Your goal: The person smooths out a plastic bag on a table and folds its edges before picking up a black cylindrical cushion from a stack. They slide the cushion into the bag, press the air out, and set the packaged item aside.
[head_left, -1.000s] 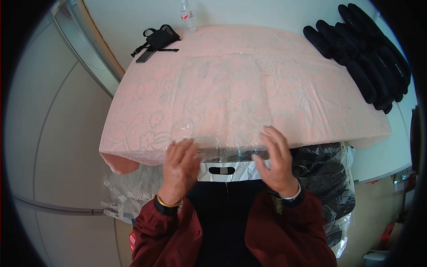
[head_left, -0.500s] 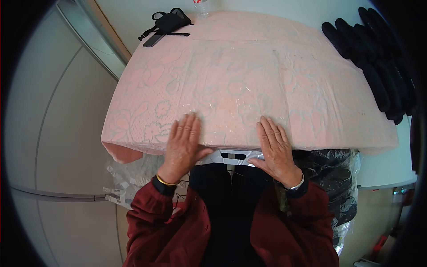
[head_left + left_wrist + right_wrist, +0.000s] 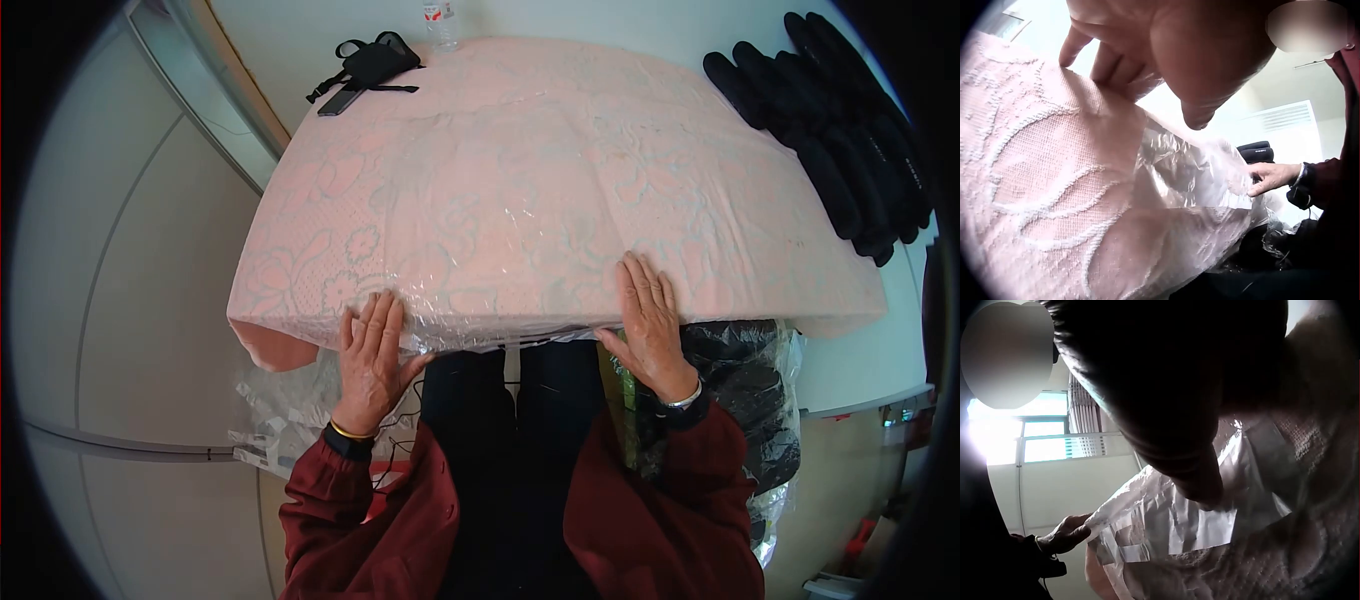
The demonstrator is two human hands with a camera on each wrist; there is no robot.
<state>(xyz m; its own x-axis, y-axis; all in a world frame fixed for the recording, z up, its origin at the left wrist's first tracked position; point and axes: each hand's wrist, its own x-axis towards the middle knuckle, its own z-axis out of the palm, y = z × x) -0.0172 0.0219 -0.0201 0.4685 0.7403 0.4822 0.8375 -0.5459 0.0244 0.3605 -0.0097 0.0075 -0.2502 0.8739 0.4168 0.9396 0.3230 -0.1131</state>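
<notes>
Right now both of your hands lie flat, fingers straight and loosely spread, on the near edge of a clear plastic bag [image 3: 520, 230] that is spread over a pink lace-patterned tablecloth [image 3: 300, 240]; the cloth fills the middle of the head view. Your left hand [image 3: 372, 350] sits at the lower left of the cloth's front edge, and your right hand [image 3: 652, 325] at the lower right, well apart from it. Neither hand grips or pinches; the palms and fingers only press. From the left wrist view the plastic bag [image 3: 1191, 169] rises in wrinkles just past your fingers [image 3: 1110, 62], so the film is not yet flat there. To do this well, I would judge, keep your fingers straight, press lightly and sweep outward evenly with both hands, so trapped air leaves rather than bunching into creases. Take care that the thin film does not drag the cloth with it. At the upper left lies a black pouch [image 3: 372, 62], beside a water bottle [image 3: 441, 22]. Dark padded hangers [image 3: 830, 130] are stacked at the upper right.
</notes>
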